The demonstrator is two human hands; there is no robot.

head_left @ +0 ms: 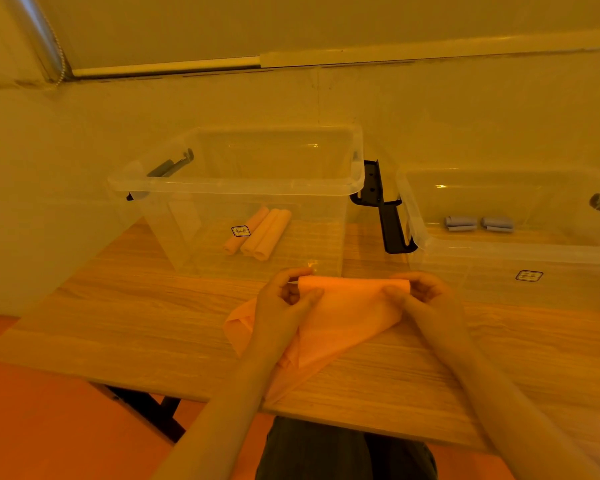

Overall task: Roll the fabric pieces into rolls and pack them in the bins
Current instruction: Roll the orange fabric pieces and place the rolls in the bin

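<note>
Left hand (284,299) gripped the far left end of an orange fabric piece (340,323), fingers curled over the top edge and thumb pressed against the cloth. Right hand (420,292) held the far right end the same way, fingers bent round the rolled edge. Both hands sat just in front of the nearer wall of the left bin.

Fabric piece: thin, soft, matte orange under warm light. Its far edge was turned over into a short roll between the two hands. The rest lay loose on the wooden table (118,327), narrowing toward the near table edge, with a folded flap sticking out to the left under the left wrist.

Count:
- Clear plastic bins, two. Left bin (236,188) stood directly behind the hands; right bin (499,258) stood beside it to the right, partly cut off by the frame edge. Each carried a small label on its front wall.
- Orange rolls (257,233), three, lay side by side on the floor of the left bin, touching.
- Grey-blue rolls (478,224), two, lay end to end in the right bin.
- Unrolled pieces on the table, one.

Black latch handles hung between the bins.
</note>
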